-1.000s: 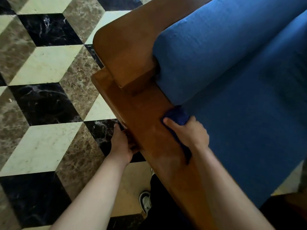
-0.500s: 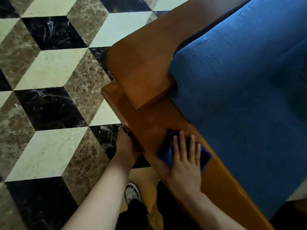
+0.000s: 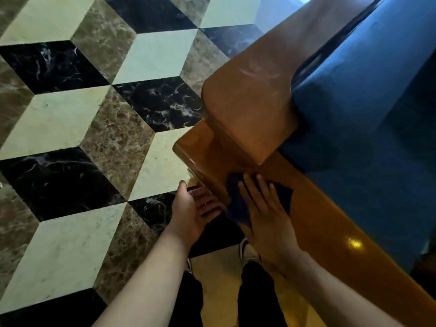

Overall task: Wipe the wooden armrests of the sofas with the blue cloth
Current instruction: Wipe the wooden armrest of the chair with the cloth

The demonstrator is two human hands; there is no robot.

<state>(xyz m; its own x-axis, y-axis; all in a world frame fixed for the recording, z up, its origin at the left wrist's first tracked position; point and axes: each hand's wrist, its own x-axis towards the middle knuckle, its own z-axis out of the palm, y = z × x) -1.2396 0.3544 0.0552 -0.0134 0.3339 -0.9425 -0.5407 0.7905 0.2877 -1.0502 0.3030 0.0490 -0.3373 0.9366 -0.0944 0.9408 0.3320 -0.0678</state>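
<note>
A glossy wooden armrest [image 3: 330,227] runs from the middle of the frame to the lower right, beside the sofa's blue cushions [image 3: 377,128]. The dark blue cloth [image 3: 237,206] lies flat on the armrest near its far end. My right hand [image 3: 264,208] presses on the cloth with straight, spread fingers. My left hand [image 3: 195,206] hangs just off the armrest's outer side, palm up, fingers relaxed and holding nothing. A taller wooden block [image 3: 247,109] of the sofa back rises just beyond the cloth.
The floor [image 3: 70,114] to the left is marble tile in a cube pattern of cream, brown and black. My legs in dark trousers and a light shoe [image 3: 245,251] stand close against the armrest at the bottom of the frame.
My right hand has slid the cloth further along the armrest toward the tall wooden block. My left hand has come off the armrest's outer edge and turned palm up.
</note>
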